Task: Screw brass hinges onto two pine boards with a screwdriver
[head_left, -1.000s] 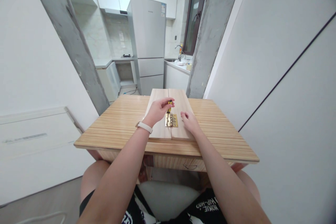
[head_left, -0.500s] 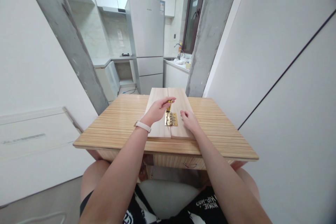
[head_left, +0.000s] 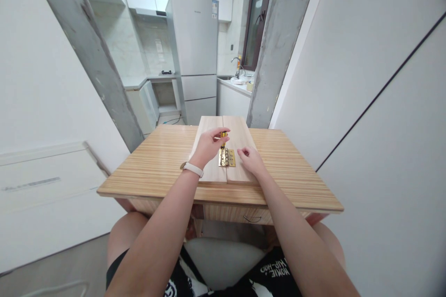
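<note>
A tall grey refrigerator [head_left: 195, 41] stands beyond the far edge of the bench [head_left: 156, 158], whose top has a striped wood grain. On the bench, two pale boards lie flat, long sides together: the left board [head_left: 210, 176] and the right board [head_left: 240, 137], with a narrow seam running away from the person.

Both forearms reach forward over the near edge of the bench and slant inward toward the boards. The left hand [head_left: 208, 145] is raised above the left board, wrist bent inward, its fingers stretched across toward the seam and the thumb below them. It grips an upright tool between thumb and fingers. The right hand [head_left: 251, 159] sits low at the right board, knuckles outward, its fingers loosely curled with the thumb and forefinger close together; whether anything small is pinched there cannot be told.

A pale watch [head_left: 193, 169] circles the left wrist. The brass hinge [head_left: 227, 158] lies spread across the seam, one leaf on each board, between the hands and nearer the right fingertips. The yellow-and-black tool [head_left: 223, 135] points down at the hinge's far left part; its tip is too small to make out.
</note>
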The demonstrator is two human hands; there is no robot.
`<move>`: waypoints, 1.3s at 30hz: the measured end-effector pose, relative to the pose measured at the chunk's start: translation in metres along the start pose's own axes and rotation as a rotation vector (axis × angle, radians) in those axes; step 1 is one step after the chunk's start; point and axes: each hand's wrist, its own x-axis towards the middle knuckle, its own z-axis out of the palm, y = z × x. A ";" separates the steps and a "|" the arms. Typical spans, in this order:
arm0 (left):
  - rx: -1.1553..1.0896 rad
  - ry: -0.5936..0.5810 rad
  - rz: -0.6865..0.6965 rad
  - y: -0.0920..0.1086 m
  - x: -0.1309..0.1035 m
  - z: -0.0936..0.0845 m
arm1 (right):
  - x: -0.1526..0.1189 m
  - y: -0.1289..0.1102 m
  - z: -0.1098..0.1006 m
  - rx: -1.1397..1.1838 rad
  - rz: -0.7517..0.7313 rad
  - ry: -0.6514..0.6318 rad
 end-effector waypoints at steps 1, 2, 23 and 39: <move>-0.023 -0.037 0.001 0.001 0.000 0.000 | 0.000 0.000 0.000 0.001 0.003 0.000; -0.056 -0.078 -0.001 0.002 0.000 0.000 | 0.000 0.000 0.000 0.002 0.007 0.000; 0.027 -0.019 0.013 -0.002 -0.003 -0.001 | -0.001 0.001 0.001 0.024 0.027 0.012; -0.125 -0.119 -0.035 0.004 -0.001 -0.005 | -0.002 0.012 0.007 -0.156 -0.096 -0.046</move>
